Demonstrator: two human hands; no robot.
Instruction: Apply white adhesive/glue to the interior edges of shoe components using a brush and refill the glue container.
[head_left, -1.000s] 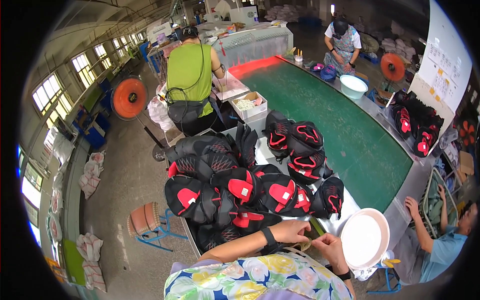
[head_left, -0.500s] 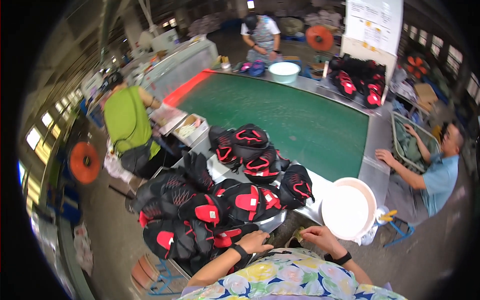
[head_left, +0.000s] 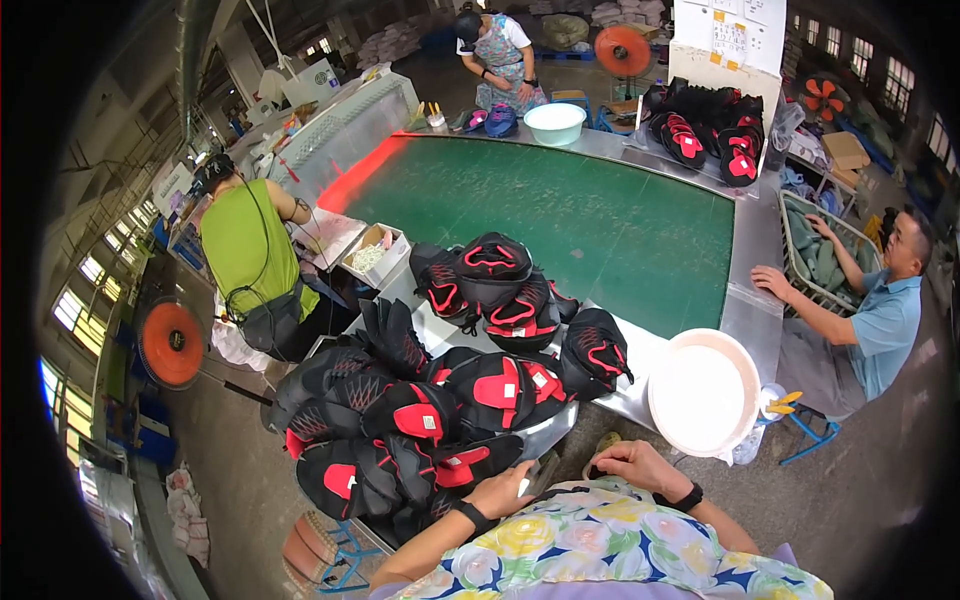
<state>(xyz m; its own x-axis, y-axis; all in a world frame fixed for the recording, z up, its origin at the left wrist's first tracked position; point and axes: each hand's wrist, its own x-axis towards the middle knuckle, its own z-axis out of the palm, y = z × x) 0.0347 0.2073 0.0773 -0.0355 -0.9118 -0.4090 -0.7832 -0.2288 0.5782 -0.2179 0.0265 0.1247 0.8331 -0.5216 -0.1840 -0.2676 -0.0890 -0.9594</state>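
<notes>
My left hand [head_left: 498,492] is low in front of me, beside the heaped black and red shoe uppers [head_left: 500,392]. Its fingers are closed by a flat greyish edge; what they hold, if anything, I cannot make out. To its right, my right hand [head_left: 640,468] is bent with fingertips pressed together over a dark spot close to my flowered apron [head_left: 590,535]. Anything in that pinch is too small or hidden to name. The uppers, black with red tongues and small white labels, cover the near left of the metal table.
A pale pink basin [head_left: 704,392] stands right of my hands. Beyond is a green conveyor belt [head_left: 560,230] with a teal basin [head_left: 555,124] at its far edge. Co-workers are left, far and right. More uppers [head_left: 705,135] lie far right; an orange fan [head_left: 171,343] stands left.
The view has shifted slightly. My left hand has closed in beside the flat greyish edge, and my right hand's fingers have curled further downward.
</notes>
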